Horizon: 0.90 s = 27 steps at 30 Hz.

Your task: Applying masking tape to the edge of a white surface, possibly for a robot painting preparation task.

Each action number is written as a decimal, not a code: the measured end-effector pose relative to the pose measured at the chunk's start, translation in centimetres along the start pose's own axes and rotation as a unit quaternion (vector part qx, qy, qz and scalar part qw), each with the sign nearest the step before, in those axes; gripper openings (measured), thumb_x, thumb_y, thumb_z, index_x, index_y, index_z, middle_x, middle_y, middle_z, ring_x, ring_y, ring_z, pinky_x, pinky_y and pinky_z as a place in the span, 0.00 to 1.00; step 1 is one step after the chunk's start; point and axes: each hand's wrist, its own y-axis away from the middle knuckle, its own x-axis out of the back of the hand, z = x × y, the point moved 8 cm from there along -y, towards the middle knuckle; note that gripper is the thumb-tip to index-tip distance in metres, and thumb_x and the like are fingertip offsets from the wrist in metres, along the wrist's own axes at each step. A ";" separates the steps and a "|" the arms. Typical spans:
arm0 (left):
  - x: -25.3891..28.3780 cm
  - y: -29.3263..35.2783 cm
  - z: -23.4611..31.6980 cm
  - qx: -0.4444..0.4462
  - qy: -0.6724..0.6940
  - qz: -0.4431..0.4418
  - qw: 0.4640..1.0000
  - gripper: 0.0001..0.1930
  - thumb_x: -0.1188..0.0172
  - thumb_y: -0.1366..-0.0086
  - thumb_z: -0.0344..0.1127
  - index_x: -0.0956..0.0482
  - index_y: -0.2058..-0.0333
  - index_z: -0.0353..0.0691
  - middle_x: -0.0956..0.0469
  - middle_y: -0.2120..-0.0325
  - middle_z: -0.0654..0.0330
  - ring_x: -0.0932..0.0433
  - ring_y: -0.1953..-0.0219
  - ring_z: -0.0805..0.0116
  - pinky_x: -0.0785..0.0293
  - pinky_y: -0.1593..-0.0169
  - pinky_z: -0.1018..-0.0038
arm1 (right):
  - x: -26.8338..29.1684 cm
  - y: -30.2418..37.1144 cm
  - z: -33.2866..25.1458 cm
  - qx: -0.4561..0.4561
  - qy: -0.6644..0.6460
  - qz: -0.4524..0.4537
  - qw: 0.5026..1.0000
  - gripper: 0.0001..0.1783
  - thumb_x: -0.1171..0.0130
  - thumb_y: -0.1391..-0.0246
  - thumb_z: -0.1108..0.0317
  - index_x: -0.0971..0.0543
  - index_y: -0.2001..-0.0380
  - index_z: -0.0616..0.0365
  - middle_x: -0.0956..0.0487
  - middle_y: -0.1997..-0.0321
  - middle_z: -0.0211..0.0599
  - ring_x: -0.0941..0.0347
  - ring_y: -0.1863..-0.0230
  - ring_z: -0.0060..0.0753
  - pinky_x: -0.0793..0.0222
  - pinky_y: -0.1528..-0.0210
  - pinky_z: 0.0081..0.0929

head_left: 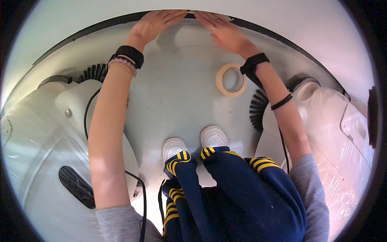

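Observation:
My left hand (155, 25) and my right hand (225, 34) reach forward to the white wall (258, 12), fingers stretched out and fingertips almost meeting. Both lie flat near the dark strip (274, 34) along the wall's lower edge. A small pale piece shows beside the right fingertips, too little of it to name. Next to my right wrist is a roll of cream masking tape (220, 82); whether it hangs from the black wrist strap (254, 64) or lies on the floor I cannot tell. Another black strap (130, 55) is round my left wrist.
White machines with round black brushes stand on both sides, the left machine (40, 133) and the right machine (322, 129) partly under clear plastic film. My white shoes (213, 137) are on the grey floor (173, 97). A black cord (144, 201) hangs by my left arm.

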 end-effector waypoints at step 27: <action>-0.3 -0.3 2.1 -0.020 0.109 -0.036 0.993 0.29 0.52 0.40 0.36 0.43 0.38 0.47 0.47 0.37 0.71 0.51 0.35 0.74 0.57 0.32 0.71 | -0.6 -2.8 -1.4 0.056 0.068 -0.006 0.996 0.26 0.53 0.50 0.75 0.32 0.45 0.54 0.35 0.39 0.29 0.45 0.36 0.29 0.46 0.35 0.28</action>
